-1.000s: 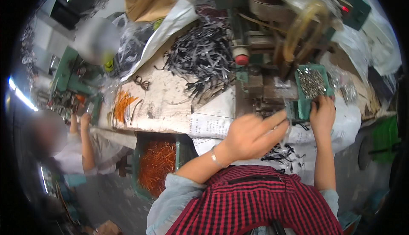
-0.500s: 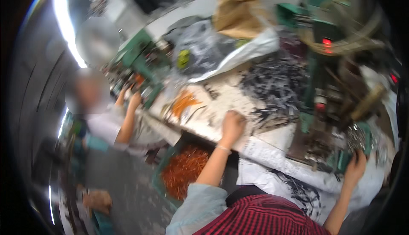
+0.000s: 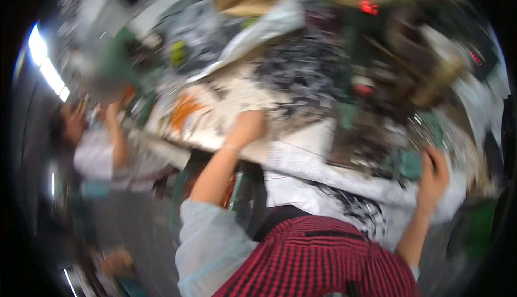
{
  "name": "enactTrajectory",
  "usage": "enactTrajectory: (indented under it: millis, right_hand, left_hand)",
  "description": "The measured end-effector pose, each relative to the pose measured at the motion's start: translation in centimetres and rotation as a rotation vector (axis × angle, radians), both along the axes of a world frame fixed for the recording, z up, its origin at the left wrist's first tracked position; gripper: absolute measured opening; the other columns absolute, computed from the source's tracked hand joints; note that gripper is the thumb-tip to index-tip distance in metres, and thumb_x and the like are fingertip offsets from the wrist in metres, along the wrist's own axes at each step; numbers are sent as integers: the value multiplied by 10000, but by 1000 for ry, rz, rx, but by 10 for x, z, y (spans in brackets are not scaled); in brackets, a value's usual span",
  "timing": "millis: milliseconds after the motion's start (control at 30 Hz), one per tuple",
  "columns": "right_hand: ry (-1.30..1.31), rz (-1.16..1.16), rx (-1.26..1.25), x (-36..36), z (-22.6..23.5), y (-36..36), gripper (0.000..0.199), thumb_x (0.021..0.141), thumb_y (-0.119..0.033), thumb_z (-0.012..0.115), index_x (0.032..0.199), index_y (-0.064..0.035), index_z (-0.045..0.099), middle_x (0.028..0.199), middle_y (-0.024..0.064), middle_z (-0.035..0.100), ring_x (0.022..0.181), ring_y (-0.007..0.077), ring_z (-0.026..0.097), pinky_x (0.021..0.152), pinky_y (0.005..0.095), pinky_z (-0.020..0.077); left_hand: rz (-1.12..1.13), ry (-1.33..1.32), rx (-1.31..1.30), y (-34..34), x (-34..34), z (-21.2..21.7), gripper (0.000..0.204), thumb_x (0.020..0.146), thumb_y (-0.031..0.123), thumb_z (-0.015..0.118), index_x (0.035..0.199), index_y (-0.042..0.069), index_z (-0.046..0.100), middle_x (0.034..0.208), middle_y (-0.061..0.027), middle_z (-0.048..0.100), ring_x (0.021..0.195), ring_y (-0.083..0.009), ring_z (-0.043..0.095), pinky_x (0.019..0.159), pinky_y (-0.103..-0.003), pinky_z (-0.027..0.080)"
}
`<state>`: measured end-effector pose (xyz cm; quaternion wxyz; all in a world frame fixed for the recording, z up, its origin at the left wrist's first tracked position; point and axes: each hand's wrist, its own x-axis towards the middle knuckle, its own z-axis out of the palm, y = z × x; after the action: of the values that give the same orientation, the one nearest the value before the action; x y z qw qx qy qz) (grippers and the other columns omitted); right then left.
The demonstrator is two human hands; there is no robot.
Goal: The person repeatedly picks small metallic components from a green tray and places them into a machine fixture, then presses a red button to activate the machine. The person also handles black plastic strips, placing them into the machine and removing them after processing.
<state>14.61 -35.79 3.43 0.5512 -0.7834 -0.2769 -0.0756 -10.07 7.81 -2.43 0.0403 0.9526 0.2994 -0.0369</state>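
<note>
My left hand (image 3: 249, 126) is closed in a loose fist above the pale worktop (image 3: 215, 127), at the near edge of a heap of black strips (image 3: 301, 71). Motion smears it, and whatever its fingers may hold is hidden. Over on the right, my right hand (image 3: 434, 174) is at the near edge of a green tray (image 3: 410, 163) with shiny metal pieces (image 3: 421, 129). Its fingers look apart, and I see nothing held in them. A dark machine base (image 3: 355, 146) lies between the two hands.
Orange strips (image 3: 184, 111) lie at the left of the worktop. Below my left forearm stands a green bin (image 3: 177, 200) with orange-red pieces. White sheets (image 3: 301, 192) hang over the front edge. Plastic bags (image 3: 199, 38) are piled behind. Another person (image 3: 99, 154) works at the left.
The whole view has shifted, so the bench appears further left and higher. My left forearm now covers more of the bin. My right hand stays by the green tray.
</note>
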Motion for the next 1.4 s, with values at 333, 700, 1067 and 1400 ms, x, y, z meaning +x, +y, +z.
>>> enactTrajectory:
  millis: [333,700,1067,1400]
  right_hand:
    - [299,144,463,-18,29,88,477,890,21,737,1321,27,532,1113,95,678,1057,137,644,958,279,486]
    - [322,326,449,-54,67,69,566,900,18,643,1444,15,489,1258,175,681,1192,235,650,1068,361,462]
    - [-103,-117,-135,30,-33,-13,271,905,-32,605,1152,-47,716,1081,162,749,1056,341,709,926,404,547]
    - [64,-179,-363,36,-40,-31,164,820,-60,740,978,-27,714,1002,118,708,990,284,681,900,379,519]
  left_hand:
    - [274,-1032,-954,-96,31,22,264,1063,218,581,1083,-28,675,890,-99,741,714,-122,685,512,-229,459]
    - [-404,-1413,-364,-198,82,112,105,963,-88,616,988,-5,677,980,-174,746,762,-193,730,614,-294,568]
    - [-952,-1200,150,-226,141,92,211,764,38,800,966,72,747,979,-99,757,537,-124,580,478,-255,430]
    - [-893,-1187,75,-231,139,93,231,732,7,859,933,70,764,936,-120,783,656,-191,697,514,-265,488]
